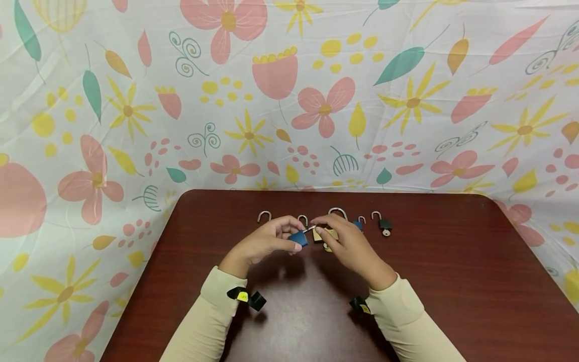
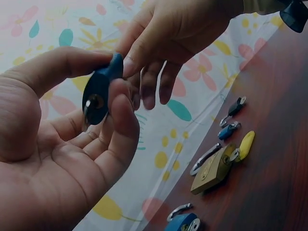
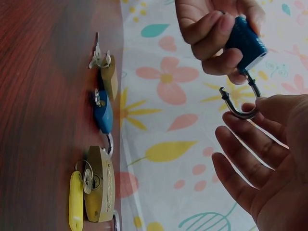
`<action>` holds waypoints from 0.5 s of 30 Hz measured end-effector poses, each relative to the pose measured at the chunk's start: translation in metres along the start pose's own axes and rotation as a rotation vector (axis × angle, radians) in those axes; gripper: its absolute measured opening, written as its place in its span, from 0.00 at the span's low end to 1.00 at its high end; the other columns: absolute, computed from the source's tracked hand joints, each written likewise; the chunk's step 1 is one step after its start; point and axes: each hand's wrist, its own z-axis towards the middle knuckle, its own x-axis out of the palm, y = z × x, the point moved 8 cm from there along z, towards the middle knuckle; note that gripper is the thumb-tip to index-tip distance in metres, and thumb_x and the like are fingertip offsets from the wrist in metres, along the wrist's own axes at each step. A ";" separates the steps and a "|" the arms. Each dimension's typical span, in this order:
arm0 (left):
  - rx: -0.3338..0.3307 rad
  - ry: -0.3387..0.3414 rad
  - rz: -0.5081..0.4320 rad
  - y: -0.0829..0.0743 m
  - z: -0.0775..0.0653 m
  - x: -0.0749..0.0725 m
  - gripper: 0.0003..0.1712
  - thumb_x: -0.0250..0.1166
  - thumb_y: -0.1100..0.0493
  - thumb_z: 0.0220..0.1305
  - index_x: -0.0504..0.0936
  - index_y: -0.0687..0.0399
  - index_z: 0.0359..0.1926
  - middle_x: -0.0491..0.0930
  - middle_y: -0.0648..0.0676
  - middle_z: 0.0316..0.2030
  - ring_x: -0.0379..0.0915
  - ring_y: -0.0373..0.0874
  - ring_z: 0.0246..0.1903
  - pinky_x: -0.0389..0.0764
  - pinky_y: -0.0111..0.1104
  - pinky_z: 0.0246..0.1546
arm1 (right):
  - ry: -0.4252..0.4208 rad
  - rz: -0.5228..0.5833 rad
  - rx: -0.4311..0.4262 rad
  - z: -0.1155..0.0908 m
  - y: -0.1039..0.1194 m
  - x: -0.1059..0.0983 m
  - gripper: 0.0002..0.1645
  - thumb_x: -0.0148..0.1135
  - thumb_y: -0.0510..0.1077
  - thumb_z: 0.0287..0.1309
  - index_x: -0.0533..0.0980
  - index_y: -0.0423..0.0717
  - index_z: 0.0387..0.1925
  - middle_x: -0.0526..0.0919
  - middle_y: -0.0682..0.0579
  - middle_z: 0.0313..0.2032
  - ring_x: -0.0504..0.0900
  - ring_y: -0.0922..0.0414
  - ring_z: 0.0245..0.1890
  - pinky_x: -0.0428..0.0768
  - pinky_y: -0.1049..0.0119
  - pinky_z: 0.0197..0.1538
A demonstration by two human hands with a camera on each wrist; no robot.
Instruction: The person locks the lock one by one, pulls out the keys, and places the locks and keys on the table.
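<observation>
Above the table, my left hand [image 1: 267, 244] holds a blue padlock [image 1: 298, 238] between thumb and fingers. The padlock's shackle [image 3: 240, 114] is unlocked, swung out with one end free of the body. My right hand [image 1: 350, 244] pinches the shackle's curve between thumb and index finger, its other fingers loosely spread in the right wrist view. In the left wrist view, the padlock's keyhole end [image 2: 96, 103] faces the camera, with a silvery piece there too blurred to make out.
On the dark red table [image 1: 452, 281], several unlocked padlocks stand in a row behind my hands. Among them are a large brass padlock [image 2: 211, 171] with a yellow key tag [image 2: 248, 144], a blue padlock [image 3: 102, 113], a small brass padlock [image 3: 109, 79] and a dark padlock [image 1: 386, 224].
</observation>
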 end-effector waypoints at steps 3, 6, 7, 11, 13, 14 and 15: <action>-0.009 -0.019 0.022 0.002 0.000 -0.004 0.25 0.68 0.70 0.59 0.71 0.64 0.57 0.80 0.50 0.39 0.76 0.42 0.34 0.79 0.31 0.38 | 0.002 -0.005 0.004 0.000 -0.001 0.000 0.13 0.59 0.46 0.72 0.81 0.54 0.54 0.84 0.58 0.48 0.83 0.59 0.48 0.82 0.50 0.52; -0.022 -0.040 0.040 0.004 0.000 -0.008 0.25 0.67 0.70 0.60 0.73 0.60 0.58 0.83 0.51 0.42 0.78 0.40 0.37 0.79 0.32 0.41 | 0.010 -0.010 0.016 -0.001 -0.002 0.001 0.11 0.60 0.46 0.72 0.81 0.55 0.52 0.85 0.58 0.45 0.82 0.61 0.44 0.82 0.52 0.49; -0.025 -0.045 0.045 0.005 0.000 -0.009 0.25 0.67 0.70 0.61 0.73 0.59 0.59 0.84 0.53 0.44 0.79 0.40 0.39 0.79 0.33 0.42 | 0.013 -0.009 0.022 -0.001 -0.002 0.001 0.11 0.60 0.46 0.72 0.81 0.55 0.52 0.86 0.59 0.44 0.82 0.62 0.42 0.82 0.55 0.47; -0.042 -0.073 0.071 0.008 0.001 -0.014 0.27 0.68 0.69 0.61 0.74 0.59 0.61 0.84 0.58 0.50 0.80 0.39 0.43 0.80 0.33 0.44 | 0.031 0.038 0.049 -0.001 -0.003 0.004 0.13 0.61 0.44 0.71 0.80 0.54 0.55 0.86 0.56 0.39 0.83 0.61 0.35 0.83 0.63 0.40; -0.048 -0.088 0.089 0.008 0.002 -0.015 0.27 0.69 0.68 0.61 0.74 0.62 0.62 0.84 0.57 0.49 0.79 0.39 0.42 0.79 0.32 0.43 | 0.039 0.095 0.071 -0.001 -0.004 0.005 0.14 0.61 0.44 0.71 0.79 0.53 0.56 0.86 0.53 0.36 0.84 0.59 0.33 0.83 0.66 0.37; -0.050 -0.095 0.097 0.009 0.002 -0.016 0.28 0.69 0.68 0.61 0.74 0.64 0.62 0.84 0.54 0.47 0.79 0.39 0.41 0.79 0.31 0.42 | 0.042 0.127 0.082 0.000 -0.004 0.006 0.14 0.60 0.45 0.71 0.78 0.53 0.56 0.86 0.52 0.35 0.85 0.57 0.33 0.83 0.66 0.37; -0.050 -0.100 0.105 0.008 0.002 -0.016 0.28 0.69 0.68 0.61 0.74 0.66 0.62 0.84 0.52 0.46 0.79 0.38 0.41 0.80 0.31 0.42 | 0.042 0.157 0.092 0.000 -0.005 0.006 0.14 0.60 0.45 0.71 0.78 0.52 0.56 0.86 0.52 0.35 0.86 0.57 0.34 0.83 0.66 0.37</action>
